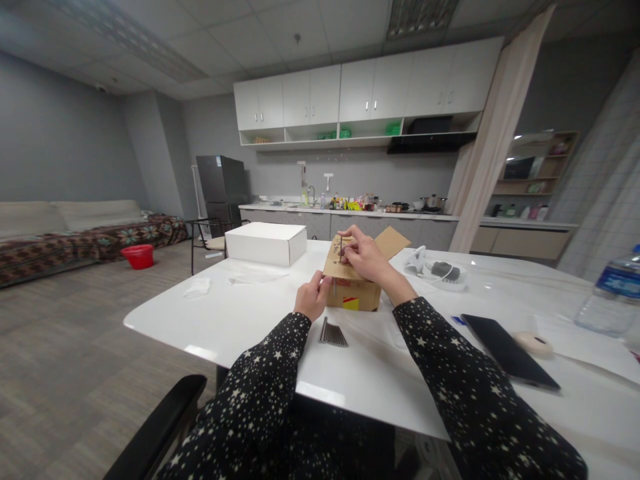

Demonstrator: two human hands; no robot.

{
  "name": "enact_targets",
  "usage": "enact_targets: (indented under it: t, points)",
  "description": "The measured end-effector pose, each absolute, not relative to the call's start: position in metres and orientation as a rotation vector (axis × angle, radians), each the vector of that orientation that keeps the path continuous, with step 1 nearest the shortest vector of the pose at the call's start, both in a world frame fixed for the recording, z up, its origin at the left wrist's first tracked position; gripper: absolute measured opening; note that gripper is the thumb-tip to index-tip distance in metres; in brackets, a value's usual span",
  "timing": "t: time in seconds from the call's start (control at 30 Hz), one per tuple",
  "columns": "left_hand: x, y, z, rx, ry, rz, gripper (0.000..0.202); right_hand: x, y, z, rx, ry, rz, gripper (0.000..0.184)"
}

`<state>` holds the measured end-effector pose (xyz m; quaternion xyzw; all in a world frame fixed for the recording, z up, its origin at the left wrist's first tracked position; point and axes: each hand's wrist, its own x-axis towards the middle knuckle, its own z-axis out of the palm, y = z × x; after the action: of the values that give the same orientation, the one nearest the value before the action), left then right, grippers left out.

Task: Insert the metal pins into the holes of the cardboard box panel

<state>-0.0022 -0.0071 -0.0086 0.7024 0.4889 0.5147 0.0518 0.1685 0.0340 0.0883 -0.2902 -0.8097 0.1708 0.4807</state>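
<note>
A small brown cardboard box (357, 297) with a red and yellow label stands on the white table in front of me. Several dark holes or spots show in its top flap (335, 267). My left hand (313, 297) pinches the near left edge of that flap. Above it, my right hand (365, 257) grips a thin metal rod (341, 248) held upright against the flap; a short length of rod also shows below the flap's near edge. Closer to me lies a row of similar thin metal rods (333, 333), side by side on the table.
A white box (266, 243) stands behind to the left, near crumpled tissue (197, 287). At the right are a white cable and grey device (445, 271), a black tablet or phone (507, 350), a beige rounded object (533, 344) and a water bottle (607, 293).
</note>
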Motion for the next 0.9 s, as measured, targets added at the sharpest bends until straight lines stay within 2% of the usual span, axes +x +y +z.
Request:
enact_targets:
  t: [0.9]
  points:
    - [-0.0021, -0.0067, -0.0088, 2.156, 1.51, 1.561, 0.032, 0.166, 0.029, 0.0898, -0.691, -1.932, 0.439, 0.016]
